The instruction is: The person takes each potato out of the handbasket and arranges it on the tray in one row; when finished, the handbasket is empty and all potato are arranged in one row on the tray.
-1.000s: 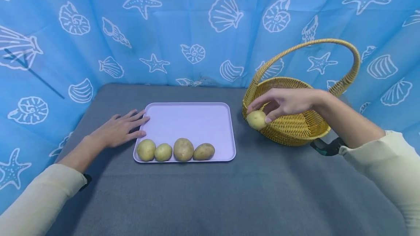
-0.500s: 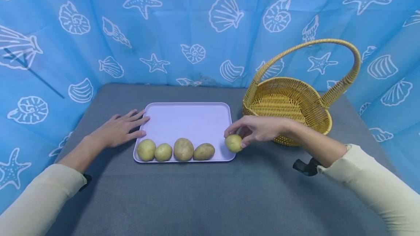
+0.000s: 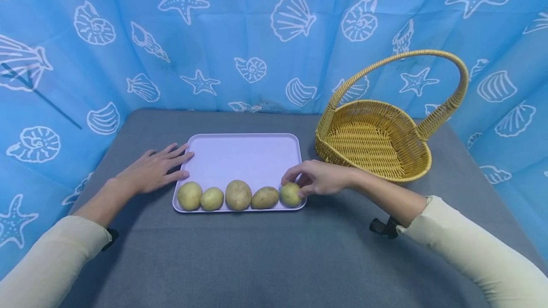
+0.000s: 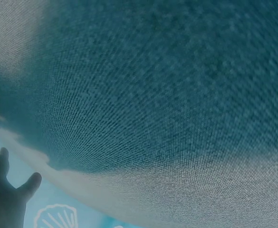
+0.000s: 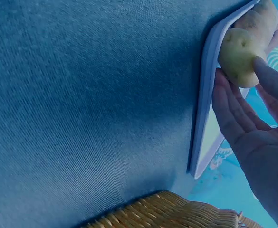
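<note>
We wear a long-sleeved top in a pale cream colour; both sleeves reach to the wrists and the cloth looks soft and smooth, with no print on it. Our left hand and our right hand are bare: no gloves, no rings that we can see. Under each cuff we have a small black device, strapped at the wrist, partly hidden by the sleeve.
</note>
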`<state>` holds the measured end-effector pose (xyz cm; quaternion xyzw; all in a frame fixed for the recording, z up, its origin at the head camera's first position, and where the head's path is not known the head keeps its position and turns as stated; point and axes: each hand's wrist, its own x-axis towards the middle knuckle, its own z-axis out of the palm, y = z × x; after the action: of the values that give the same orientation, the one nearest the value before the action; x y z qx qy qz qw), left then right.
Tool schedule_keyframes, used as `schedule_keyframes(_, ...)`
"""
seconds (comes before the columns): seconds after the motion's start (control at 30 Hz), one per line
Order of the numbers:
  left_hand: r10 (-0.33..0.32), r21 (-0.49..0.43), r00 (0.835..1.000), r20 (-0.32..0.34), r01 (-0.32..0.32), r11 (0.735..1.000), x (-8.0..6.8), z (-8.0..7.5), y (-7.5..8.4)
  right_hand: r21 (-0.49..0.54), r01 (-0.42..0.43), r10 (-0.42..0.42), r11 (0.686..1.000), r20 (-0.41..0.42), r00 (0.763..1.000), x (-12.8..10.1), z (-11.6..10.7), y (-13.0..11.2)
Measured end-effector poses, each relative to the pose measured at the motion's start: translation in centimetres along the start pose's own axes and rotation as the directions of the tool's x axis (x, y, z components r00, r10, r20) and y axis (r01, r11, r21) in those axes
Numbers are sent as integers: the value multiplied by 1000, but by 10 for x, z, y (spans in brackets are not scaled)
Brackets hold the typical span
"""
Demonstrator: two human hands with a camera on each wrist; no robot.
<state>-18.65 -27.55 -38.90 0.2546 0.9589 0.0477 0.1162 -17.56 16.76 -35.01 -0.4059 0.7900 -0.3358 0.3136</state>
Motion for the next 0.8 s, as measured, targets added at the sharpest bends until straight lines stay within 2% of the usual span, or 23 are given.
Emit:
schedule_keyframes(0.17, 0, -1, 1000, -4, 0, 1000, 0, 0, -1, 71, -5, 4, 997, 15, 1000, 0, 1, 1)
schedule_keyframes(0.5, 4, -14, 1000, -8, -4, 1000, -1, 0, 0, -115, -42, 45, 992, 17, 999, -5, -4, -4)
schedule_keyframes(0.8, -7, 9, 1000, -4, 7, 1000, 0, -1, 2, -157, -32, 29, 987, -17, 999, -14, -10, -4)
